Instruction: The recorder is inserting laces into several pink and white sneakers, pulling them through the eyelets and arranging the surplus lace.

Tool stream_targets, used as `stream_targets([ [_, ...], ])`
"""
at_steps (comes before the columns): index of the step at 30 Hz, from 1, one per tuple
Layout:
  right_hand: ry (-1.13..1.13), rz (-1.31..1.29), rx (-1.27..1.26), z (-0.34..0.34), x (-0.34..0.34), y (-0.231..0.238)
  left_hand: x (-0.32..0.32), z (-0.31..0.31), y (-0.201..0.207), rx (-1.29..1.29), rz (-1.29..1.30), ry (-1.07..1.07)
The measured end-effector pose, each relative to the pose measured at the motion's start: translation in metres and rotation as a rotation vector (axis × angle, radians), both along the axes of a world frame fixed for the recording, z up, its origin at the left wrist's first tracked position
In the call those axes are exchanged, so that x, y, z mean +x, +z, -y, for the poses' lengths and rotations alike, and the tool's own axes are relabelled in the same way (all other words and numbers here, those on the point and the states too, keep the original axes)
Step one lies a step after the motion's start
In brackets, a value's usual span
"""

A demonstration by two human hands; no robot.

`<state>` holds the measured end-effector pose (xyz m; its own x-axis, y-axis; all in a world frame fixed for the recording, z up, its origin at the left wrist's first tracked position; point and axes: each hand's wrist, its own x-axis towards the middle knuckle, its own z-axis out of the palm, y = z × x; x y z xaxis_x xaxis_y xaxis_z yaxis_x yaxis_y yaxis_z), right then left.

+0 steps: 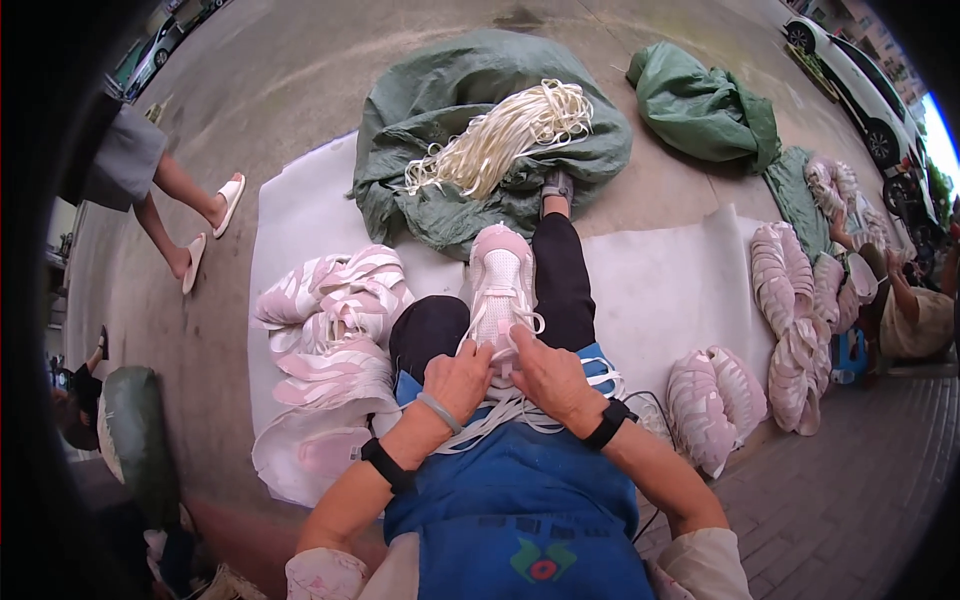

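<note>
A pink and white sneaker upper (502,275) lies on my lap, its toe pointing away from me. Bent over the tongue end of it are both hands, a little apart. My left hand (460,381) pinches a white shoelace at the left side of the opening. On the other side my right hand (553,376) has its fingers closed on a shoelace too; the fingertips are partly hidden. White lace crosses the upper and loops out to its right. A bundle of loose white shoelaces (510,412) rests on my blue apron (500,480) below the hands.
Pink and white uppers are stacked at left (340,300) and right (715,405) on white sheets (650,270). Ahead, a green sack (400,110) bears a heap of cream laces (510,135). A person in sandals (230,205) stands left; another person (915,310) sits far right.
</note>
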<state>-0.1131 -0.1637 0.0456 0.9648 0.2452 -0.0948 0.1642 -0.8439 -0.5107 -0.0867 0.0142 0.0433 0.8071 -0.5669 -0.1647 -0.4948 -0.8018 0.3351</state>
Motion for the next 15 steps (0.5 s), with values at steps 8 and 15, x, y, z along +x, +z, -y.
stream_targets([
  [8, -0.156, 0.109, -0.014, 0.005, 0.003, -0.015, 0.002, -0.001, -0.013, -0.152, 0.031, 0.056],
  [15, -0.109, 0.016, 0.047, 0.006, 0.015, -0.004, 0.001, 0.014, -0.027, 0.118, 0.119, -0.013],
])
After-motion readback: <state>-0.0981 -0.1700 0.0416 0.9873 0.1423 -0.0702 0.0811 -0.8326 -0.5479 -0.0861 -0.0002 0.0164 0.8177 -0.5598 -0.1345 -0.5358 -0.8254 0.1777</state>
